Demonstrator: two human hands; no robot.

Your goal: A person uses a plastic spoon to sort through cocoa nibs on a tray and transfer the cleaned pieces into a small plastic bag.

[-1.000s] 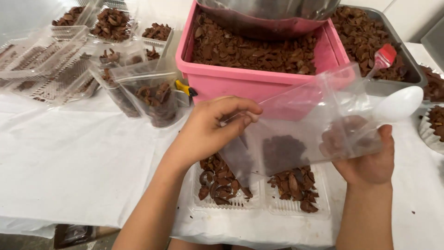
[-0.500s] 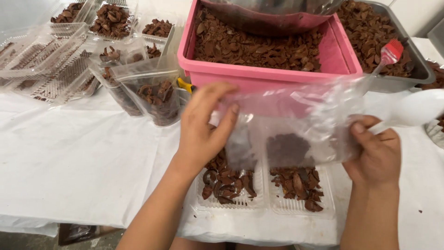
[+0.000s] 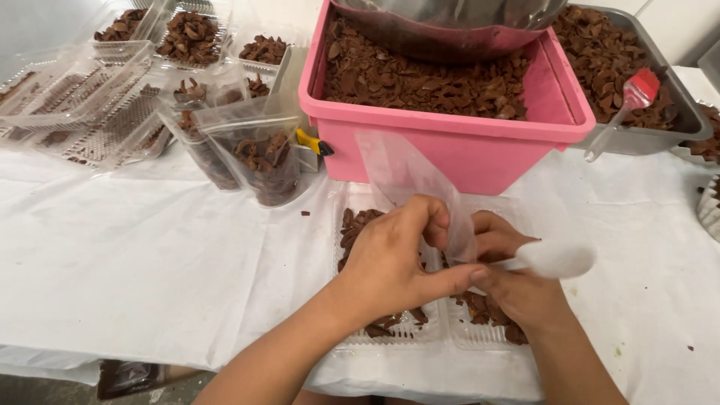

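1. The left hand (image 3: pixel 390 262) and the right hand (image 3: pixel 517 281) meet low in the middle of the head view, above a clear two-compartment plastic tray (image 3: pixel 409 334) that holds brown flaky pieces.
2. Between them stands a thin clear plastic bag (image 3: pixel 409 184); its upper part rises in front of the pink tub, and its lower edge is pinched by both hands.
3. The left grip is closed on the bag, thumb against curled fingers. The right grip is closed on the bag too, and it also carries a white plastic spoon (image 3: pixel 555 259) that juts out to the right.
4. The surface (image 3: pixel 150 255) is covered with a white cloth, creased, with a few brown crumbs on it.
5. Just behind the tray sits a pink rectangular plastic tub (image 3: pixel 442 146) full of the brown pieces, with a metal bowl (image 3: pixel 450 15) resting on top.
6. To its right is a grey metal pan (image 3: pixel 679 112) of the same pieces, with a red-headed brush (image 3: pixel 626 109) leaning on it.
7. At left stand filled clear bags (image 3: pixel 255 154) and stacked clear lidded trays (image 3: pixel 82 97); a small yellow and black tool (image 3: pixel 313 142) lies beside the tub.
8. Little of the room shows beyond the surface.
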